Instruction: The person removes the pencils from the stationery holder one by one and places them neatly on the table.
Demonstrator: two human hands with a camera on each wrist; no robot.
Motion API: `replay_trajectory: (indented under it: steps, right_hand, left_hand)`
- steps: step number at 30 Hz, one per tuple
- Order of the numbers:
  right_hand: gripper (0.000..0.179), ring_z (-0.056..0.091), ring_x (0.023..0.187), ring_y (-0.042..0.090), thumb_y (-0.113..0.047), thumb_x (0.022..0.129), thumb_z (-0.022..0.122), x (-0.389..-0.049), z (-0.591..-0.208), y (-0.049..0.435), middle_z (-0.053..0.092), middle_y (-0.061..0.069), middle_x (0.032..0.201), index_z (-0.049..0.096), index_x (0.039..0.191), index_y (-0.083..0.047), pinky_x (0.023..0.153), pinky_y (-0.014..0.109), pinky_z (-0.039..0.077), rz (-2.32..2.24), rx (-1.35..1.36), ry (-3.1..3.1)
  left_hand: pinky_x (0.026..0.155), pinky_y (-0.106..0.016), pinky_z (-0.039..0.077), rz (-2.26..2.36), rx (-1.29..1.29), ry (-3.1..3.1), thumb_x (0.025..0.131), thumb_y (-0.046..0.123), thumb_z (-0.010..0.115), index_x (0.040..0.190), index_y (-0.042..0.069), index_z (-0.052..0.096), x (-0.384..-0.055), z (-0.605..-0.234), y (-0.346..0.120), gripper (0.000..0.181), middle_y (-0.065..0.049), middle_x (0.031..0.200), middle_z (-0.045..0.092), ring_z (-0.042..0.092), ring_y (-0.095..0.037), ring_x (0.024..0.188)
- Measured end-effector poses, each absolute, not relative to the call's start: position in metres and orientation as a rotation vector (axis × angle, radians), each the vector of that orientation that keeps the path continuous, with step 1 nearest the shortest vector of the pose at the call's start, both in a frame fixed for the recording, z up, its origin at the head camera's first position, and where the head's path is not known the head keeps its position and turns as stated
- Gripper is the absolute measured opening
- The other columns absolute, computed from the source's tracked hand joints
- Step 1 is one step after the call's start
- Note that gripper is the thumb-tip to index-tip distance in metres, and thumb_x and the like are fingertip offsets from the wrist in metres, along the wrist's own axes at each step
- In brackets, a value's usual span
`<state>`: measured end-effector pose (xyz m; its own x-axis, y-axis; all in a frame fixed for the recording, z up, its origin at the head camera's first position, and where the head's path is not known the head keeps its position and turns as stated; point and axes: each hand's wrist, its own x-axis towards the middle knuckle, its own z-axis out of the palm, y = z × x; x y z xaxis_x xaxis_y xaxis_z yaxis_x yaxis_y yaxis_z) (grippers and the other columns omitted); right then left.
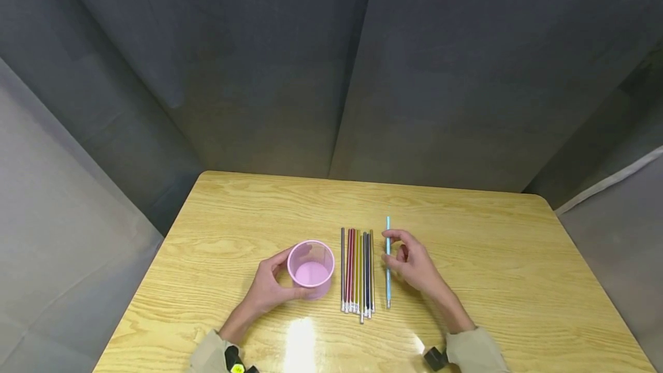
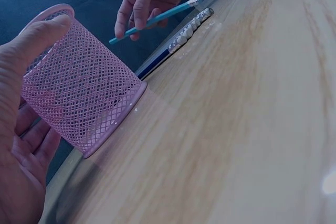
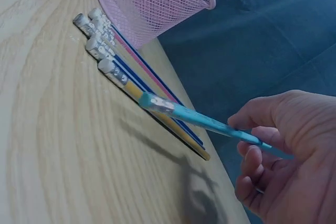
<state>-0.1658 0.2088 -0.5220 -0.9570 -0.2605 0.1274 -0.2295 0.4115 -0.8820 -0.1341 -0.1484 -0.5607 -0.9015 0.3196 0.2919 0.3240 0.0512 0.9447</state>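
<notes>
A pink mesh pencil cup stands on the table, and no pencils show inside it. My left hand grips it from the left, thumb at the near side and fingers round the far side. To the cup's right, several pencils in dark blue, red and yellow tones lie side by side, eraser ends towards me. Right of that row, my right hand pinches a light blue pencil between thumb and fingers. In the right wrist view this blue pencil is held above the tabletop, its eraser end nearest the camera.
The wooden table has its far edge along a dark grey curtain. Lighter grey cloth hangs at the left side. One yellowish pencil juts nearer to me than the others in the row.
</notes>
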Motion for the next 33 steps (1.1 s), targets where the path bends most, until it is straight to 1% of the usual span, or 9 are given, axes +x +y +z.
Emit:
replay_trajectory:
  steps: [4,7,10,17,22,25,30,33]
  right_hand:
    - [0.052,0.046,0.061,0.01,0.006,0.09,0.074,-0.1657,-0.5261,0.2066,0.06,0.025,0.118,0.056,0.139,0.003,0.047,0.017,0.041,-1.569,-0.469,2.631]
    - [0.053,0.047,0.062,0.01,0.005,0.089,0.075,-0.1653,-0.5279,0.2054,0.062,0.022,0.116,0.056,0.138,0.003,0.048,0.018,0.041,-1.526,-0.499,2.652]
    - [0.052,0.047,0.063,0.01,0.004,0.089,0.076,-0.1648,-0.5291,0.2045,0.062,0.02,0.114,0.057,0.137,0.004,0.05,0.019,0.041,-1.486,-0.528,2.675]
    - [0.051,0.048,0.066,0.013,-0.001,0.089,0.078,-0.1622,-0.5291,0.2018,0.064,0.017,0.112,0.06,0.136,0.003,0.054,0.021,0.043,-1.377,-0.506,2.722]
    - [0.048,0.048,0.069,0.013,-0.004,0.091,0.077,-0.1613,-0.5283,0.1999,0.066,0.015,0.113,0.061,0.136,0.001,0.058,0.022,0.044,-1.309,-0.488,2.746]
    - [0.044,0.048,0.069,0.012,-0.003,0.092,0.076,-0.1611,-0.5269,0.1992,0.067,0.015,0.113,0.063,0.134,0.001,0.059,0.022,0.044,-1.288,-0.486,2.748]
    - [0.042,0.047,0.069,0.012,-0.002,0.093,0.074,-0.1601,-0.5237,0.1991,0.069,0.014,0.113,0.064,0.133,0.002,0.059,0.022,0.043,-1.287,-0.47,2.744]
    - [0.041,0.046,0.066,0.011,-0.003,0.094,0.073,-0.1595,-0.5216,0.2,0.068,0.015,0.113,0.063,0.134,0.001,0.056,0.022,0.042,-1.287,-0.445,2.735]
  left_hand:
    - [0.12,-0.042,0.042,-2.042,-0.716,-2.266,0.071,0.01,0.097,0.148,0.008,0.057,-0.1339,-0.5599,-0.1484,0.086,-0.012,0.144,0.064,0.057,-0.036,0.134]
    - [0.119,-0.042,0.043,-2.039,-0.729,-2.257,0.071,0.009,0.097,0.148,0.007,0.057,-0.1339,-0.5598,-0.1485,0.086,-0.013,0.145,0.064,0.058,-0.036,0.134]
    - [0.12,-0.04,0.042,-2.033,-0.726,-2.259,0.071,0.01,0.097,0.148,0.006,0.057,-0.1336,-0.5599,-0.1486,0.086,-0.014,0.144,0.064,0.058,-0.037,0.134]
    - [0.121,-0.033,0.039,-2.045,-0.708,-2.267,0.07,0.009,0.097,0.148,0.008,0.057,-0.1336,-0.5597,-0.1482,0.087,-0.011,0.145,0.064,0.057,-0.035,0.135]
    - [0.123,-0.034,0.037,-2.057,-0.73,-2.249,0.071,0.008,0.097,0.148,0.007,0.057,-0.1347,-0.5614,-0.1481,0.086,-0.012,0.146,0.063,0.056,-0.034,0.137]
    - [0.123,-0.034,0.037,-2.049,-0.746,-2.24,0.072,0.008,0.096,0.148,0.005,0.056,-0.1353,-0.5621,-0.1481,0.086,-0.014,0.146,0.063,0.056,-0.036,0.136]
    - [0.122,-0.03,0.037,-2.06,-0.746,-2.237,0.071,0.008,0.096,0.148,0.006,0.057,-0.136,-0.5609,-0.1482,0.086,-0.012,0.146,0.063,0.056,-0.034,0.137]
    - [0.122,-0.029,0.037,-2.062,-0.743,-2.239,0.071,0.008,0.096,0.148,0.007,0.057,-0.1364,-0.5607,-0.1482,0.087,-0.011,0.146,0.063,0.056,-0.033,0.137]
